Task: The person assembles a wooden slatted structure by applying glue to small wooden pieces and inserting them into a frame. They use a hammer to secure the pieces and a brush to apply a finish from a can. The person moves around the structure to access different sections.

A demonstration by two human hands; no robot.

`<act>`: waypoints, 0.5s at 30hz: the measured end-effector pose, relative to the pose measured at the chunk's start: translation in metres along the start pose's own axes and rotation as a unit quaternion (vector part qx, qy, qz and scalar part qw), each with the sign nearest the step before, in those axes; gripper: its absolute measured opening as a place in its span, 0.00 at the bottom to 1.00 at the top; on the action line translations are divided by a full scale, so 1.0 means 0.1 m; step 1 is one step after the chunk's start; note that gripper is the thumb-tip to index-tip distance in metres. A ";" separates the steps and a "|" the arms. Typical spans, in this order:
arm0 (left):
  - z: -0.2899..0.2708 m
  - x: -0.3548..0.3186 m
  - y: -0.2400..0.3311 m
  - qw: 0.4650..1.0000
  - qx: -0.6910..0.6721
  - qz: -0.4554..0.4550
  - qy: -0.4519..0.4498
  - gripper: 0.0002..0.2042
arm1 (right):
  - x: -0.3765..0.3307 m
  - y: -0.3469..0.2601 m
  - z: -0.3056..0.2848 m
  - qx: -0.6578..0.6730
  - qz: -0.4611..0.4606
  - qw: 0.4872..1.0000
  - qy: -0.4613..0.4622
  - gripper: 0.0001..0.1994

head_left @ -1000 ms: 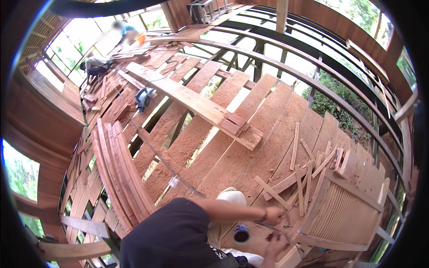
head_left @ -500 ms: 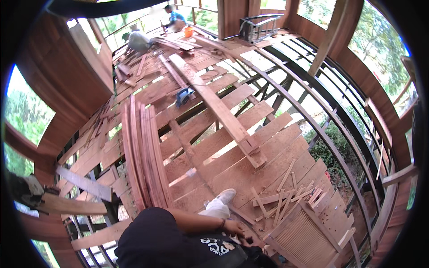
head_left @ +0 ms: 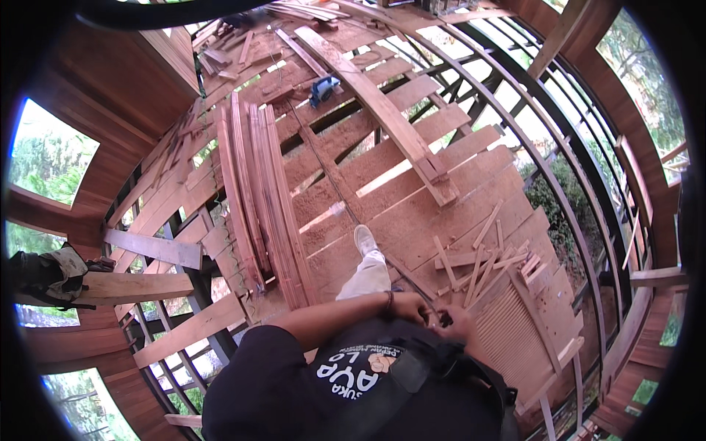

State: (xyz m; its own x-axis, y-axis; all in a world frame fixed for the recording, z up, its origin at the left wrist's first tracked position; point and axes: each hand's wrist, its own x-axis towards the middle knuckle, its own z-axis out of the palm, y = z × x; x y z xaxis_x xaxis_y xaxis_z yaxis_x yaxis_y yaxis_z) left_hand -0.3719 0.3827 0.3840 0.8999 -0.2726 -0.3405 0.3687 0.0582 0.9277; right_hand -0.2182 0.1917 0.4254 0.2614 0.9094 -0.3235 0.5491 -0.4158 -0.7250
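Note:
My left hand [head_left: 409,304], with a dark band on its wrist, meets my right hand [head_left: 462,324] in front of my chest. Both close on a small dark object [head_left: 444,317]; its kind is too small to tell. My left forearm crosses over my dark shirt [head_left: 353,382]. Below the hands, my leg in pale trousers and a white shoe [head_left: 363,239] stands on the reddish plank floor [head_left: 412,213].
Long reddish planks [head_left: 257,191] stand on edge to my left. A long beam [head_left: 382,110] crosses the floor, with a blue power tool [head_left: 322,88] beyond. Loose slats [head_left: 478,257] and a slatted panel [head_left: 515,331] lie right. Open gaps [head_left: 184,294] show between boards.
The view has swung left, so the people at the far end are out of sight. My two hands have come together on the small dark object.

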 end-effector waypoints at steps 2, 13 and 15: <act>-0.15 -0.05 0.20 0.999 -0.001 -0.034 -0.002 0.09 | 0.19 -0.18 -0.15 -0.013 -0.016 1.000 -0.011 0.28; -1.28 -0.37 0.18 0.992 -0.107 -0.001 0.064 0.07 | 1.74 -0.84 -0.44 -0.073 -0.090 0.992 -0.058 0.31; -1.54 -0.46 0.33 0.989 -0.112 0.002 0.101 0.08 | 2.08 -1.05 -0.53 -0.080 -0.111 0.988 -0.065 0.30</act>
State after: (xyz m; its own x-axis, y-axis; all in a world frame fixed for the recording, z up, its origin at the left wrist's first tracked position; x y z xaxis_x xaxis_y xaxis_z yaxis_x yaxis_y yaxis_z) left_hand -0.3655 0.5455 0.4070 0.9212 -0.0762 -0.3816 0.3872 0.2766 0.8795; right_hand -0.1798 0.4237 0.4666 0.0217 0.9677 -0.2513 0.7033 -0.1934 -0.6841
